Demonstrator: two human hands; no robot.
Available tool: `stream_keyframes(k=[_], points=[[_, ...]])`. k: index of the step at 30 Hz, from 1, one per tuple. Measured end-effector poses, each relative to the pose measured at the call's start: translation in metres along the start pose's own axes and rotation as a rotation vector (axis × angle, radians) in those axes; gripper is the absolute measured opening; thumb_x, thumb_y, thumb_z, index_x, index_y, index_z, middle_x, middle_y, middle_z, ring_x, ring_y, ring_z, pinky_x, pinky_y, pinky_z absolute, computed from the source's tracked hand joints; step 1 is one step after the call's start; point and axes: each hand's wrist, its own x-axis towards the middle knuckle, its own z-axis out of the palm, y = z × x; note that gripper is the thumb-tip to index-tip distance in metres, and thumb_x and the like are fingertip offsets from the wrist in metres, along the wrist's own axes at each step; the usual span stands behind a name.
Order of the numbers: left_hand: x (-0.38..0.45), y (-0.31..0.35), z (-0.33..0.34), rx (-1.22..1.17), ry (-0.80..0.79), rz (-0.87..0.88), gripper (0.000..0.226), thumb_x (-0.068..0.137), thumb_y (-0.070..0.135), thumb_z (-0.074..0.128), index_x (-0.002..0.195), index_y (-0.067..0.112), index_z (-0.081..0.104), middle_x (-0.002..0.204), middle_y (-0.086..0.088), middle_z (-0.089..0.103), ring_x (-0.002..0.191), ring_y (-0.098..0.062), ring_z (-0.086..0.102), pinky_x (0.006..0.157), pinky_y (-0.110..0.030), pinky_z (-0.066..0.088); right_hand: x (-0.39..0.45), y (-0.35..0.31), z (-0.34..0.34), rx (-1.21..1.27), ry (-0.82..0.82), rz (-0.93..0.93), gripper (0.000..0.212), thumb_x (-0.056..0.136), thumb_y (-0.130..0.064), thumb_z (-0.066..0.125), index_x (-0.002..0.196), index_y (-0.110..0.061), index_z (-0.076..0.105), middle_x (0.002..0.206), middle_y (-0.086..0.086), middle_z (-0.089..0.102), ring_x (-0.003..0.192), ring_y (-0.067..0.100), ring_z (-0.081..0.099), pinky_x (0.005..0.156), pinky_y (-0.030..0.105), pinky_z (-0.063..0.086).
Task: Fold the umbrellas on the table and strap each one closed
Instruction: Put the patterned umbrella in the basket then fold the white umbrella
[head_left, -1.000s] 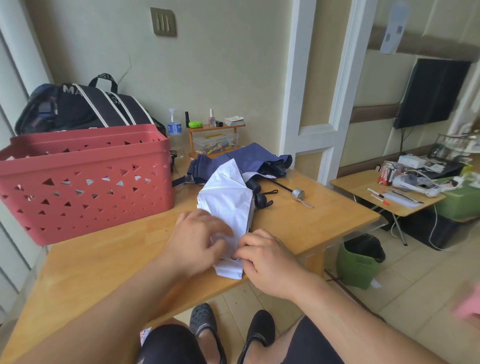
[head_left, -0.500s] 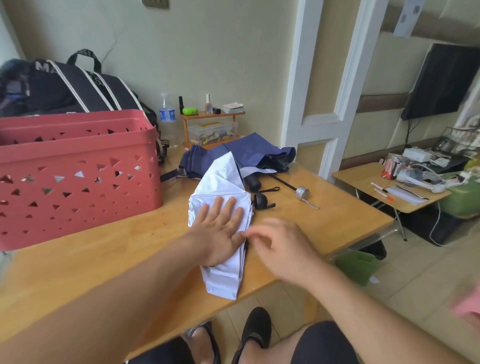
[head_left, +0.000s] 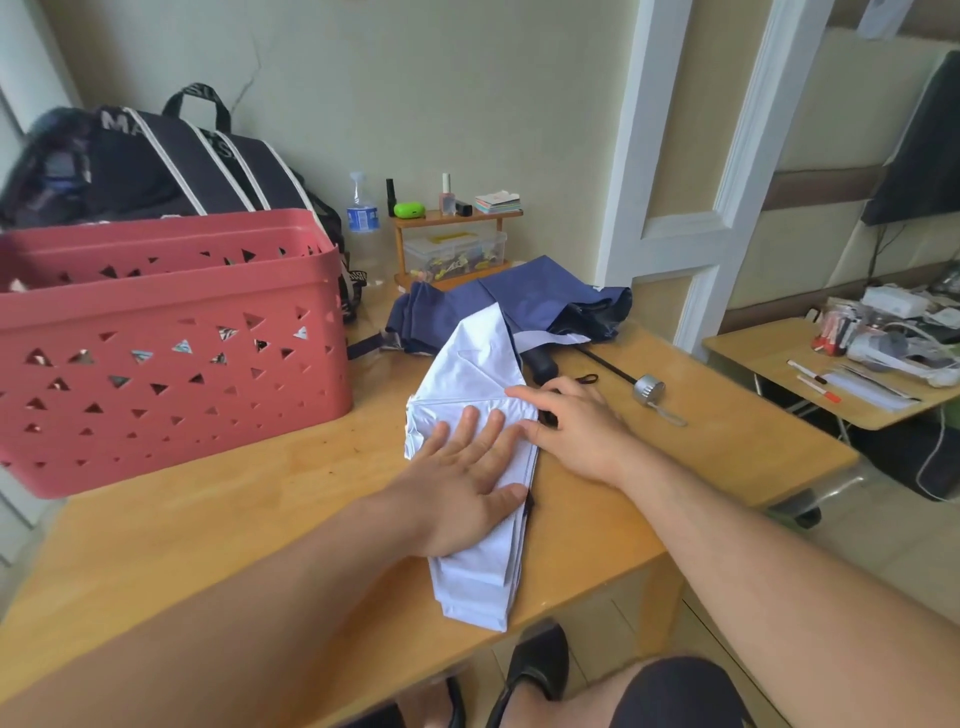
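A white umbrella (head_left: 467, 364) lies collapsed on the wooden table (head_left: 208, 509), its canopy in flat pleats running toward the front edge. My left hand (head_left: 462, 483) presses flat on the pleats with straight fingers. At the canopy's right edge, my right hand (head_left: 576, 426) pinches the fabric between thumb and index finger, close to the black handle (head_left: 543, 364). Behind it a navy umbrella (head_left: 524, 296) lies loose and crumpled. A thin shaft with a silver cap (head_left: 648, 387) sticks out to the right.
A red perforated basket (head_left: 171, 332) stands at the left with a black bag (head_left: 156, 161) behind it. A small wooden shelf (head_left: 452, 223) and a spray bottle (head_left: 362, 215) sit by the wall. A cluttered side table (head_left: 779, 358) stands to the right.
My left hand opened from working the lower pleats and now lies flat across the canopy. My right hand moved up and away from me to the canopy's right edge by the handle.
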Motion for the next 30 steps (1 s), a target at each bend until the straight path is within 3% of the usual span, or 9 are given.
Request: stream_keyframes(k=[3, 14, 18, 21, 22, 24, 27, 29, 30], points=[[-0.007, -0.005, -0.005, -0.114, -0.023, 0.035, 0.067, 0.11, 0.055, 0.018, 0.163, 0.03, -0.015, 0.169, 0.009, -0.025, 0.151, -0.011, -0.033, 0.125, -0.035, -0.021, -0.002, -0.002, 0.0, -0.049, -0.015, 0.002, 0.047, 0.102, -0.059, 0.048, 0.148, -0.065, 0.034, 0.147, -0.013, 0.037, 0.141, 0.021, 0.028, 0.115, 0.048, 0.03], [-0.069, 0.005, 0.004, 0.12, -0.182, 0.116, 0.07, 0.104, 0.071, 0.011, 0.157, 0.044, -0.025, 0.161, 0.011, -0.043, 0.145, -0.014, -0.045, 0.126, -0.039, -0.02, -0.004, -0.002, 0.003, -0.066, 0.005, 0.016, 0.047, 0.102, -0.064, 0.043, 0.148, -0.064, 0.035, 0.149, -0.014, 0.037, 0.141, 0.02, 0.027, 0.116, 0.049, 0.028], [-0.069, 0.003, 0.004, 0.096, -0.173, 0.117, 0.071, 0.101, 0.074, 0.013, 0.157, 0.049, -0.021, 0.162, 0.013, -0.04, 0.146, -0.013, -0.043, 0.127, -0.04, -0.016, -0.002, -0.011, -0.006, -0.052, 0.019, 0.034, 0.045, 0.101, -0.053, 0.054, 0.146, -0.051, 0.051, 0.154, -0.011, 0.037, 0.142, 0.025, 0.028, 0.117, 0.049, 0.031], [-0.068, 0.001, 0.008, 0.09, -0.146, 0.12, 0.07, 0.101, 0.075, 0.014, 0.158, 0.049, -0.019, 0.163, 0.014, -0.039, 0.147, -0.012, -0.043, 0.127, -0.04, -0.016, -0.008, -0.033, -0.006, -0.112, 0.361, -0.235, 0.034, 0.094, -0.021, 0.063, 0.127, -0.022, 0.072, 0.14, -0.003, 0.057, 0.129, 0.029, 0.046, 0.106, 0.05, 0.045], [-0.068, 0.001, 0.01, 0.082, -0.124, 0.127, 0.07, 0.102, 0.074, 0.014, 0.158, 0.049, -0.019, 0.163, 0.014, -0.039, 0.147, -0.011, -0.043, 0.127, -0.039, -0.017, -0.011, -0.038, -0.004, -0.096, 0.382, -0.326, 0.034, 0.093, -0.016, 0.062, 0.125, -0.017, 0.073, 0.135, -0.001, 0.063, 0.125, 0.029, 0.052, 0.104, 0.049, 0.047], [-0.069, -0.001, 0.017, 0.05, -0.049, 0.159, 0.071, 0.102, 0.073, 0.018, 0.161, 0.047, -0.013, 0.164, 0.014, -0.036, 0.149, -0.01, -0.04, 0.126, -0.035, -0.018, -0.023, -0.043, 0.003, -0.085, 0.165, -0.372, 0.04, 0.1, -0.023, 0.058, 0.139, -0.017, 0.065, 0.147, -0.003, 0.058, 0.137, 0.022, 0.048, 0.116, 0.046, 0.038], [-0.074, -0.009, 0.021, -0.144, 0.124, 0.203, 0.069, 0.099, 0.072, 0.04, 0.161, 0.047, 0.024, 0.171, 0.02, -0.004, 0.156, 0.002, -0.013, 0.127, -0.023, -0.003, -0.039, -0.032, 0.01, -0.196, -0.165, -0.274, 0.06, 0.109, -0.047, 0.037, 0.165, -0.031, 0.02, 0.171, -0.021, 0.005, 0.158, 0.003, -0.004, 0.128, 0.044, -0.002], [-0.073, -0.02, 0.013, -0.363, 0.179, 0.165, 0.051, 0.096, 0.069, 0.053, 0.141, 0.046, 0.058, 0.16, 0.024, 0.04, 0.148, 0.011, 0.029, 0.122, -0.021, 0.026, -0.045, -0.028, 0.01, -0.242, -0.245, -0.264, 0.068, 0.107, -0.059, 0.032, 0.166, -0.036, 0.006, 0.169, -0.025, -0.013, 0.154, 0.0, -0.021, 0.127, 0.045, -0.011], [-0.069, -0.026, 0.005, -0.454, 0.205, 0.12, 0.041, 0.096, 0.067, 0.056, 0.124, 0.042, 0.071, 0.14, 0.023, 0.063, 0.131, 0.009, 0.053, 0.113, -0.026, 0.042, -0.047, -0.029, 0.011, -0.262, -0.27, -0.264, 0.071, 0.106, -0.062, 0.03, 0.166, -0.037, 0.004, 0.168, -0.025, -0.017, 0.153, 0.0, -0.025, 0.127, 0.045, -0.012]])
